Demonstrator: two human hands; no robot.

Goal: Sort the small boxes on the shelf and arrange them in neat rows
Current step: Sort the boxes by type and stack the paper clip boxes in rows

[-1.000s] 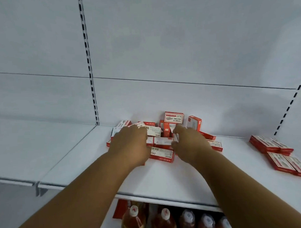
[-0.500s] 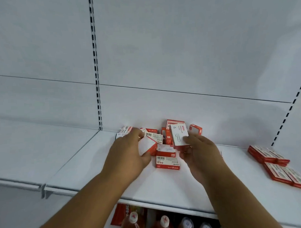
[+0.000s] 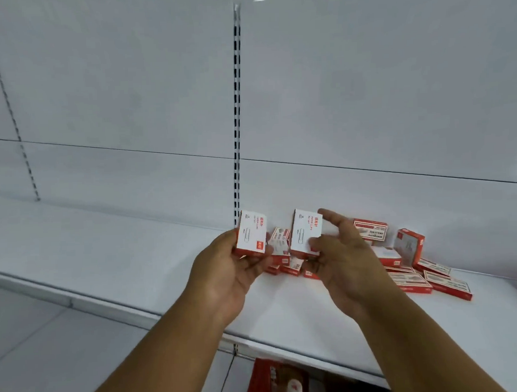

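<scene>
Currently pick-and-compare step. Left hand (image 3: 225, 273) grips white box (image 3: 252, 236); right hand (image 3: 338, 257) pinches matching white box (image 3: 306, 233), both lifted above shelf (image 3: 136, 258), left of jumbled pile (image 3: 400, 264). Labels seemingly identical, blurred. Next: set pair side by side, starting row left of pile.
</scene>
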